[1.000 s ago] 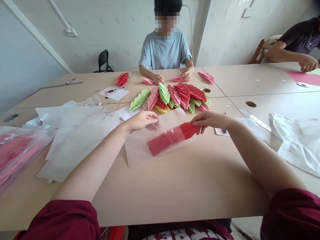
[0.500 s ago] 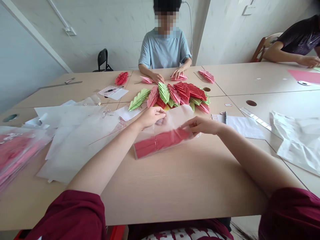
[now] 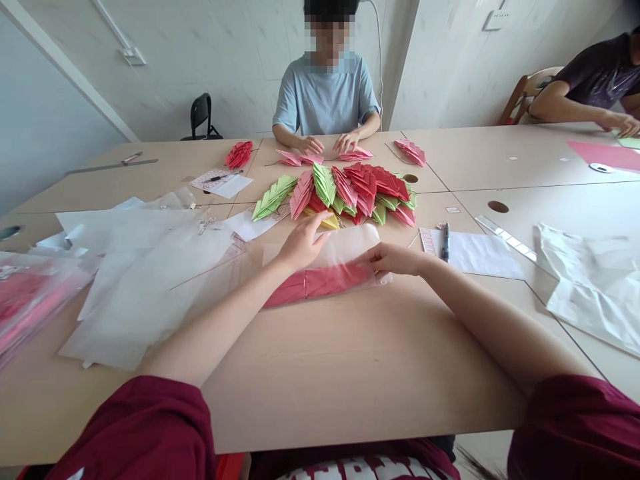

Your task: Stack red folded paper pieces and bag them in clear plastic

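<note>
In the head view, the clear bag [image 3: 347,245] lies on the table [image 3: 350,373], between the person's two hands. It is see-through and a little cloudy, with a long, flat red bundle [image 3: 330,280] showing along its near side; a thin upright line crosses the red. The bundle's long axis runs from just below nine o'clock to just above three o'clock, its right end slightly farther away. The right hand [image 3: 393,259] pinches the bag at its three-o'clock end. The left hand [image 3: 303,243] is over the bag's ten-o'clock part, thumb and fingers apart; whether it touches the plastic is unclear. From the bag, folded paper pieces [image 3: 360,187] sit at twelve o'clock, cloudy sheets [image 3: 150,267] at nine, and a pen [image 3: 445,243] on white paper [image 3: 485,255] at three.
</note>
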The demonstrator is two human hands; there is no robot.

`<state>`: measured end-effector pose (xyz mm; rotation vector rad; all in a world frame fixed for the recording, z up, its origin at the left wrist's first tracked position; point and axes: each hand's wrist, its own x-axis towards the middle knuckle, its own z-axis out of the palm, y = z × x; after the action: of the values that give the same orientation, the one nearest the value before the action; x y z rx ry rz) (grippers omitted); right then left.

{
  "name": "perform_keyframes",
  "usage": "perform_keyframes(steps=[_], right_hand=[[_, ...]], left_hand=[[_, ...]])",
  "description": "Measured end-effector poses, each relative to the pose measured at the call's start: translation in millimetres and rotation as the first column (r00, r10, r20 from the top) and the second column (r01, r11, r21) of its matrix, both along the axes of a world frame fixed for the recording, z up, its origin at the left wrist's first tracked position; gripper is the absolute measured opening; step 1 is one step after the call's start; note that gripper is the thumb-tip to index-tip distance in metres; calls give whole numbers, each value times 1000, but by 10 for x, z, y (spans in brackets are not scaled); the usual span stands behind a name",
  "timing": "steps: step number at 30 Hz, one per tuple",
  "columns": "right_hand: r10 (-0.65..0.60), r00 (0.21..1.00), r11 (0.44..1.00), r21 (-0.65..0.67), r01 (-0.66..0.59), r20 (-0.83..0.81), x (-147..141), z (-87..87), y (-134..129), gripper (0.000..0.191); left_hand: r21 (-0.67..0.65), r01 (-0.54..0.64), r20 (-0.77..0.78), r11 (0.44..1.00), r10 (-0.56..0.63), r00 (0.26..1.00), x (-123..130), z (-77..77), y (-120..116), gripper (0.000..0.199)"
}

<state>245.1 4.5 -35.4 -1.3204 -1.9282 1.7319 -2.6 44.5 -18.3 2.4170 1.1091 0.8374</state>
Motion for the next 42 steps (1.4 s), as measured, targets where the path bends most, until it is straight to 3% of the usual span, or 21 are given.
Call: perform_keyframes(steps=[2, 4, 9, 14, 22, 24, 26, 27, 28, 29, 30, 32, 34, 36, 42], right_hand=[[-17, 1000, 1000, 3, 17, 14, -11, -3, -5, 54], [-44, 999, 999, 16, 43, 24, -19, -8, -4, 55], [-41, 999, 999, -1, 41, 1, -17, -38, 13, 51], [-30, 999, 999, 15, 30, 11, -2, -50, 5, 43], [44, 994, 998, 38, -48, 102, -17, 8, -4, 39], [25, 978, 990, 133, -53, 206, -24, 76, -23, 34], [-166, 939, 917, 398, 35, 301, -72, 150, -77, 30], [-313, 902, 815, 571, 96, 296, -121, 177, -119, 30], [-436, 866, 680, 720, 140, 244, -187, 189, -172, 33], [-486, 853, 566, 812, 143, 189, -272, 183, -231, 35], [-451, 877, 507, 856, 98, 167, -370, 157, -295, 38], [-252, 948, 446, 893, -64, 194, -582, 50, -419, 45], [-71, 965, 403, 892, -204, 253, -770, -97, -519, 62], [26, 958, 405, 873, -272, 286, -889, -234, -580, 75], [-33, 945, 479, 835, -271, 326, -917, -372, -614, 88]], left_hand=[[95, -27, -106, 995, 37, 994, -146, 18, -250, 46], [81, -101, -240, 992, 118, 963, -319, -35, -535, 55], [-8, -181, -474, 983, 156, 867, -587, -370, -989, 74], [31, -154, -488, 988, 149, 860, -509, -507, -980, 76], [40, -156, -505, 987, 155, 849, -301, -463, -859, 62], [32, -165, -512, 986, 158, 844, -274, -440, -837, 59], [27, -179, -521, 983, 167, 837, -261, -418, -828, 57], [25, -187, -525, 982, 173, 833, -259, -410, -827, 57], [24, -194, -528, 981, 177, 830, -259, -404, -826, 57], [24, -197, -530, 980, 180, 828, -260, -401, -827, 57], [27, -198, -532, 980, 181, 827, -262, -400, -827, 57], [39, -193, -534, 980, 184, 825, -265, -405, -825, 58], [54, -192, -541, 980, 190, 819, -266, -413, -823, 58], [66, -187, -552, 980, 192, 811, -264, -419, -820, 56], [107, -179, -561, 978, 208, 801, -265, -461, -810, 55]])
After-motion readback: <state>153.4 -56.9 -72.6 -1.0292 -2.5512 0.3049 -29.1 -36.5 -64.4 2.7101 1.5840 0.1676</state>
